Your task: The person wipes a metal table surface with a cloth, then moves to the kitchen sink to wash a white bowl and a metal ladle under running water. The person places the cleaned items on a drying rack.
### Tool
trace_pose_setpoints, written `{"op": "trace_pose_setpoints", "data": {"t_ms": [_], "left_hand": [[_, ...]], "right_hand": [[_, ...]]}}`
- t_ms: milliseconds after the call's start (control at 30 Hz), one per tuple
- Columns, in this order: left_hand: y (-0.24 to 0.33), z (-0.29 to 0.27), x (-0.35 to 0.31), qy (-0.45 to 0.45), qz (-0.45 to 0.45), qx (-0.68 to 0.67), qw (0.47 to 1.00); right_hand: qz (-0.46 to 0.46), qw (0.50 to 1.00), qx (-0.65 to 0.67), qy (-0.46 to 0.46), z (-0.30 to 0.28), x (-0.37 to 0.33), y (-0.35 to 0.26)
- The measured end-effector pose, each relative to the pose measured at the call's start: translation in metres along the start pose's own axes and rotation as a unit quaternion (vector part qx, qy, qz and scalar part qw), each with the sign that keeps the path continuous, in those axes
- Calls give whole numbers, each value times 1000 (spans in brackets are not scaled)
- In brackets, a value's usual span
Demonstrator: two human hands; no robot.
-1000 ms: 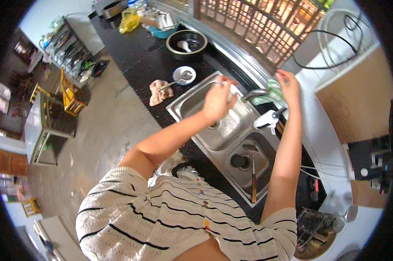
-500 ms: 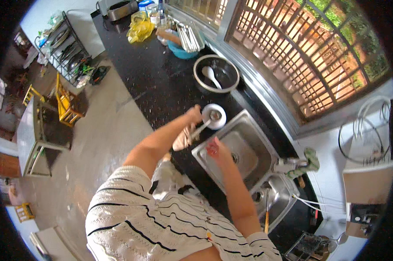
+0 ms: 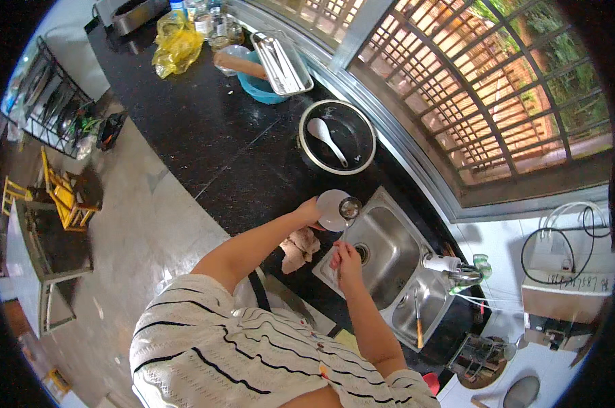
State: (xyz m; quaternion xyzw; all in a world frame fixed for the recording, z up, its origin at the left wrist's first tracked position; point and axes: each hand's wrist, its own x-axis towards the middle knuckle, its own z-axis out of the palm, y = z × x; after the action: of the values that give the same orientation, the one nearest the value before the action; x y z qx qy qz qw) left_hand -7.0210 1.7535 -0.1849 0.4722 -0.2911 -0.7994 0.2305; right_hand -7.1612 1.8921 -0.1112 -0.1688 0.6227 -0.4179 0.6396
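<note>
My left hand (image 3: pixel 310 212) is closed on the rim of a white bowl (image 3: pixel 330 212) at the counter's edge beside the sink. A metal ladle (image 3: pixel 350 207) has its round head over the bowl's right side. Its handle runs down into my right hand (image 3: pixel 348 262), which is closed round it above the near left corner of the sink (image 3: pixel 389 228). Just below my left wrist, a crumpled beige cloth (image 3: pixel 298 250) lies on the counter edge. What the bowl contains is hard to make out.
Beyond the bowl stands a large dark basin (image 3: pixel 356 162) holding a white spoon (image 3: pixel 328 141). Farther back are a teal basin (image 3: pixel 260 90), a tray of utensils (image 3: pixel 306 80) and a yellow plastic bag (image 3: pixel 177 44). A wooden-handled utensil (image 3: pixel 419 326) rests in the smaller sink.
My right hand, open over the sink before, has closed on the ladle's handle. The ladle's head has shifted to the bowl's right side, its handle swinging from the cloth side toward the sink.
</note>
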Motion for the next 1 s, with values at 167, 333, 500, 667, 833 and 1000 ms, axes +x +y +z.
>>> {"op": "trace_pose_setpoints", "data": {"t_ms": [167, 333, 500, 667, 833, 1000], "left_hand": [[17, -78, -87, 14, 73, -42, 996], [4, -128, -179, 181, 143, -88, 969], [-22, -135, -253, 308, 154, -172, 923], [-79, -159, -294, 377, 169, -270, 870], [-87, -170, -319, 402, 185, -318, 839], [-127, -212, -327, 404, 236, -375, 800]], "right_hand": [[-138, 974, -142, -108, 65, -13, -87], [-234, 921, -240, -197, 192, 107, -192], [-284, 907, -271, -154, 276, 264, -212], [-362, 771, -524, -26, 315, 280, -211], [-642, 547, -530, 85, 327, 194, -190], [-600, 309, -635, -375, 321, 31, 17]]}}
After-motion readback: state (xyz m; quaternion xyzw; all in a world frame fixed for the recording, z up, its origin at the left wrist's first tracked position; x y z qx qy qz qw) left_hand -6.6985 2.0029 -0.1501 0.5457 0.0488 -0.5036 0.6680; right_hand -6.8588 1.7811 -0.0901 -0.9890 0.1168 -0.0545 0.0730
